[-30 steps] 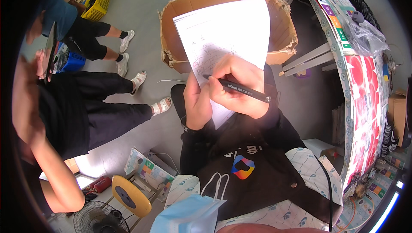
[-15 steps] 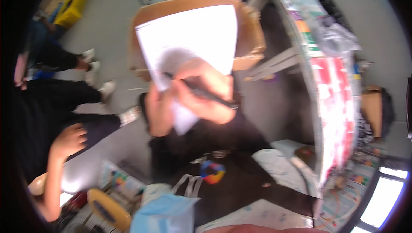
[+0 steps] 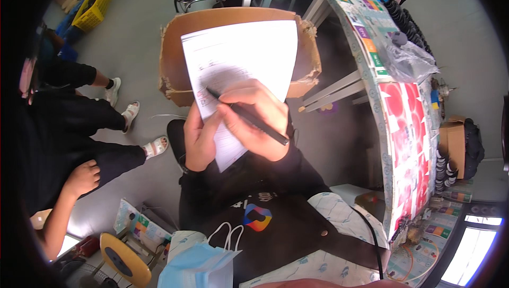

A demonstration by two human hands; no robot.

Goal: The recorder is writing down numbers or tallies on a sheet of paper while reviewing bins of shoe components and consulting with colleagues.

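Note:
A black pen [image 3: 254, 117] is pinched in my right hand [image 3: 260, 129], its tip down on a sheet of white paper [image 3: 249, 49]. The sheet bears lines of faint writing and some red marks near its left edge. My left hand [image 3: 200, 142] is closed on the lower left edge of the paper, with the thumb on top; what lies under the sheet is hidden. Both hands are close together over my lap, the right thumb near the left one. Beyond the paper stands an open cardboard box [image 3: 172, 57], partly covered by the sheet.
A long table [image 3: 352, 55] with patterned covering curves along the right, bearing a clear plastic bag [image 3: 408, 60]. At the left sits another person [image 3: 69, 139] in black, legs stretched toward me. A yellow crate [image 3: 94, 8] lies far left; a blue face mask [image 3: 199, 267] hangs near my chest.
The view has steadied and shifted slightly, so the paper and box appear a little lower. The pen stays in my right hand, and my left still holds the sheet.

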